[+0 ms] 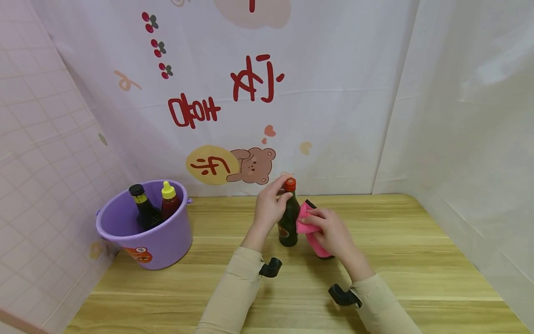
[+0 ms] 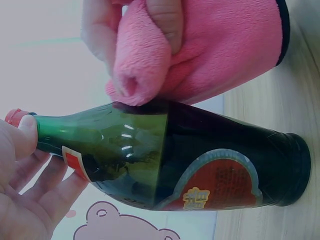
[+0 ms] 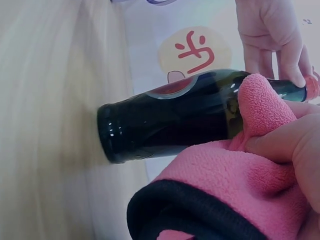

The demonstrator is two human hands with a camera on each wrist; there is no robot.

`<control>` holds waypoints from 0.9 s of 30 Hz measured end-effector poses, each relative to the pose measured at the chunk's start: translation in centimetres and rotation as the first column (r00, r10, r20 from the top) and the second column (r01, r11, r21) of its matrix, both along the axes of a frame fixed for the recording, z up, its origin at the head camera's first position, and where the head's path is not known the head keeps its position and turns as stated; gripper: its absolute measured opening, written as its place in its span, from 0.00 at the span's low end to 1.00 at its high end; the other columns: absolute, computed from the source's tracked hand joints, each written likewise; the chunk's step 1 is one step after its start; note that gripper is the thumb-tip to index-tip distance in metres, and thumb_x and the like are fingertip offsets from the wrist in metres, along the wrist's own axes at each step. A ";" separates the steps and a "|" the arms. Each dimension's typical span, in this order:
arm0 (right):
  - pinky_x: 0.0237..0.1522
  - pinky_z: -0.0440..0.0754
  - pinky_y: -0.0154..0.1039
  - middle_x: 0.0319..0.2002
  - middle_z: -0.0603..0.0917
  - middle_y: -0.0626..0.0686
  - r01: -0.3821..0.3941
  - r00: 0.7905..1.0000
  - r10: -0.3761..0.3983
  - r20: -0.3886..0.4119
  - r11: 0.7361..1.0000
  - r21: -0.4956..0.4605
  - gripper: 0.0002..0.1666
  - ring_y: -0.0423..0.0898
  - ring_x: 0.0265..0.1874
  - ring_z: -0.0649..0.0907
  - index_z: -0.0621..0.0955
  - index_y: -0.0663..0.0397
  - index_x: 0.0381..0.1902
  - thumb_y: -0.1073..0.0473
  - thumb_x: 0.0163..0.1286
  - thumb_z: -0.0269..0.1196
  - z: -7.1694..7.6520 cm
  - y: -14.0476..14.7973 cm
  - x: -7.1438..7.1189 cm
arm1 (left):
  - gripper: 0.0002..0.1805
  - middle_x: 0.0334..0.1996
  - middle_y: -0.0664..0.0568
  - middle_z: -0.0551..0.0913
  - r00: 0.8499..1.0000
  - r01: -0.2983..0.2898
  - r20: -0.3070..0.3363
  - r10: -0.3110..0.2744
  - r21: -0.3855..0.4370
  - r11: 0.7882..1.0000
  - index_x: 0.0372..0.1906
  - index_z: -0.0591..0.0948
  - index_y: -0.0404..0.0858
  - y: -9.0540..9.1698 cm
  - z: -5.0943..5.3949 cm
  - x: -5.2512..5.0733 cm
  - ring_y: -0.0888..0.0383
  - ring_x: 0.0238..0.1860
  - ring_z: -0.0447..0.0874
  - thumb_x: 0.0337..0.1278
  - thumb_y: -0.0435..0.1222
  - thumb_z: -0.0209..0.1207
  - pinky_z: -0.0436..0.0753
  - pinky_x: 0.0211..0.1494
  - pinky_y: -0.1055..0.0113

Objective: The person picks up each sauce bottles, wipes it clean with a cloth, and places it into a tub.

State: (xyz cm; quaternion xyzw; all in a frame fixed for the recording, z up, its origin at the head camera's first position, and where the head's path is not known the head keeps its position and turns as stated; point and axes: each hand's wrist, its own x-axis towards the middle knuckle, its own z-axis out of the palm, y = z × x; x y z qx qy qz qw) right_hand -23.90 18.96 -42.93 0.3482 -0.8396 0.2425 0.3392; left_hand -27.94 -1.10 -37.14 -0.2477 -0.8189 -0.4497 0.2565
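Note:
A dark green glass bottle [image 1: 289,222] with a red cap [image 1: 290,184] stands upright on the wooden table. My left hand [image 1: 269,206] grips it by the neck, just under the cap. In my right hand [image 1: 333,232] is a bunched pink cloth [image 1: 308,222] with a black edge. The left wrist view shows the cloth [image 2: 145,65] touching the side of the bottle [image 2: 135,150] at its shoulder. A red label [image 2: 215,182] shows on the bottle's lower half, and dark liquid fills it to the shoulder.
At the left of the table [image 1: 233,297] stands a purple bucket [image 1: 167,246]. Inside it are a dark bottle with a black cap [image 1: 146,208] and a red squeeze bottle with a yellow top [image 1: 169,202]. A printed white curtain [image 1: 333,102] hangs behind the table.

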 end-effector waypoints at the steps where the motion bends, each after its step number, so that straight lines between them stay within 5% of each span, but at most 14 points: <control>1: 0.43 0.81 0.55 0.42 0.83 0.57 0.001 1.000 -0.001 0.001 1.000 -0.001 0.21 0.59 0.39 0.82 0.88 0.52 0.38 0.77 0.47 0.73 -0.2 0.0 0.0 | 0.26 0.55 0.49 0.83 1.000 -0.001 0.001 0.001 0.000 1.000 0.62 0.78 0.47 0.0 0.0 0.0 0.52 0.45 0.87 0.59 0.29 0.66 0.84 0.48 0.63; 15: 0.43 0.82 0.54 0.43 0.83 0.56 0.003 0.998 -0.004 0.056 1.000 0.008 0.24 0.58 0.42 0.82 0.88 0.50 0.39 0.78 0.45 0.74 -1.5 0.4 0.3 | 0.26 0.55 0.49 0.83 1.000 -0.004 0.012 0.004 0.011 1.000 0.62 0.78 0.47 0.0 0.1 0.1 0.53 0.45 0.87 0.59 0.29 0.66 0.84 0.47 0.62; 27: 0.48 0.80 0.54 0.43 0.84 0.54 -0.005 0.986 -0.013 0.167 0.995 0.104 0.24 0.56 0.43 0.82 0.88 0.49 0.38 0.79 0.47 0.71 -3.4 0.5 0.0 | 0.26 0.55 0.49 0.83 1.000 -0.010 0.011 0.010 0.015 1.000 0.63 0.78 0.48 0.0 -0.1 0.2 0.52 0.45 0.87 0.59 0.29 0.66 0.85 0.45 0.61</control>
